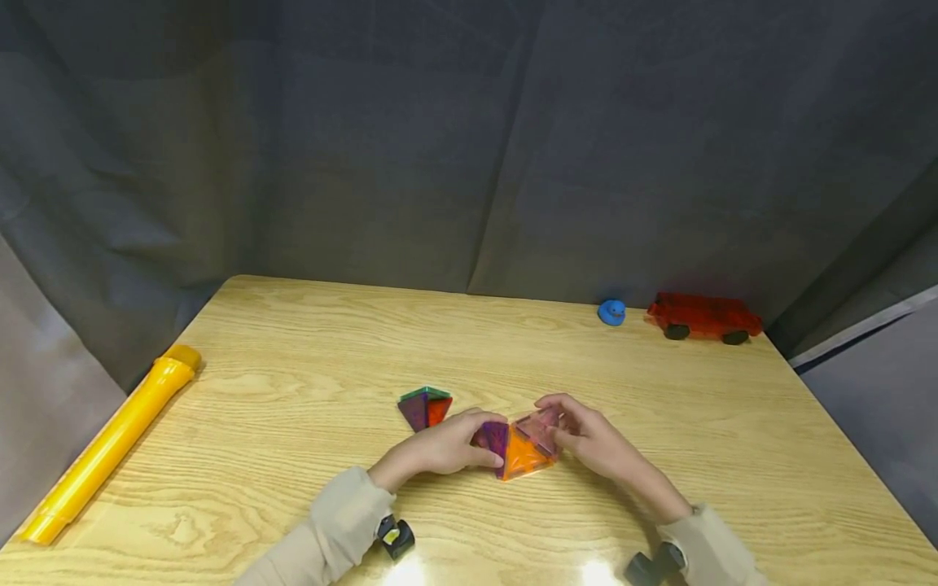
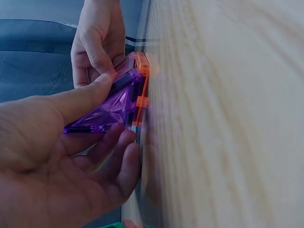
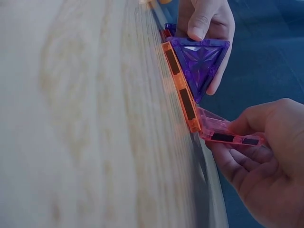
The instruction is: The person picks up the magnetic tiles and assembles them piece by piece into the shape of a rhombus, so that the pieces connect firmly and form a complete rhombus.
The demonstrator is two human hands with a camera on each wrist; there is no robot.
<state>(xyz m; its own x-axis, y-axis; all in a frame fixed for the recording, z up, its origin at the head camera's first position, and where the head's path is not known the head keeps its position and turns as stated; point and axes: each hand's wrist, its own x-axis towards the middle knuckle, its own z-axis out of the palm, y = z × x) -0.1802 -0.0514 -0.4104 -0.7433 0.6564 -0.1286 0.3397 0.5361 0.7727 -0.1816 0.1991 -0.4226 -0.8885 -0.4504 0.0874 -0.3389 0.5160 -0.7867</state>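
Between the two hands an orange triangular magnetic tile [image 1: 524,454] lies low at the tabletop. A purple triangular tile [image 3: 201,66] rises from one of its edges, and my left hand [image 1: 456,442] pinches it between thumb and fingers. On the other side my right hand [image 1: 592,439] pinches a pink translucent tile [image 3: 223,129], which leans outward from the orange tile's edge. In the right wrist view dark magnet strips show along the edges of the orange and pink tiles. Just beyond the left hand stands a small pyramid of tiles [image 1: 414,411] with purple, red and green faces.
A long yellow microphone-shaped tube [image 1: 117,443] lies along the table's left side. At the back right a blue rubber duck [image 1: 611,312] sits beside a red translucent toy car [image 1: 705,317] with black wheels. Dark curtain [image 1: 381,146] hangs behind the wooden table [image 1: 308,342].
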